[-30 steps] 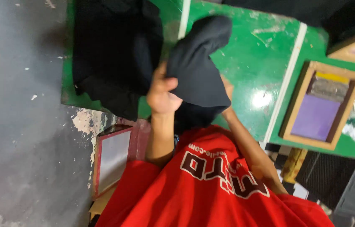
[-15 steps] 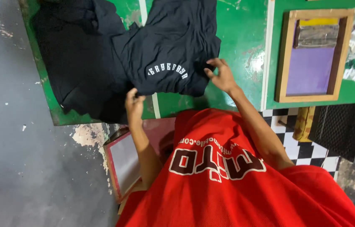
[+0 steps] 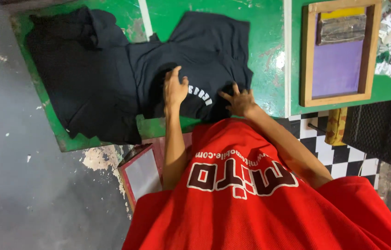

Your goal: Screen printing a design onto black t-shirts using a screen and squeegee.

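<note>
A black T-shirt (image 3: 204,51) with a white arched print lies spread on the green table (image 3: 269,28). My left hand (image 3: 174,89) rests flat on the shirt just left of the print, fingers apart, holding nothing. My right hand (image 3: 240,100) presses on the shirt's near right edge with its fingers spread. My red shirt (image 3: 251,194) fills the bottom of the view and hides the table's near edge below my arms.
A pile of black garments (image 3: 80,78) lies on the table's left end, overlapping the spread shirt. A wooden printing frame with purple mesh (image 3: 336,60) sits at the right. A framed panel (image 3: 142,173) leans under the table. A black crate (image 3: 380,129) stands on the checkered floor.
The shirt, held up bunched a second ago, has been laid down and spread on the table. Both hands have let go of it and now press flat on it.
</note>
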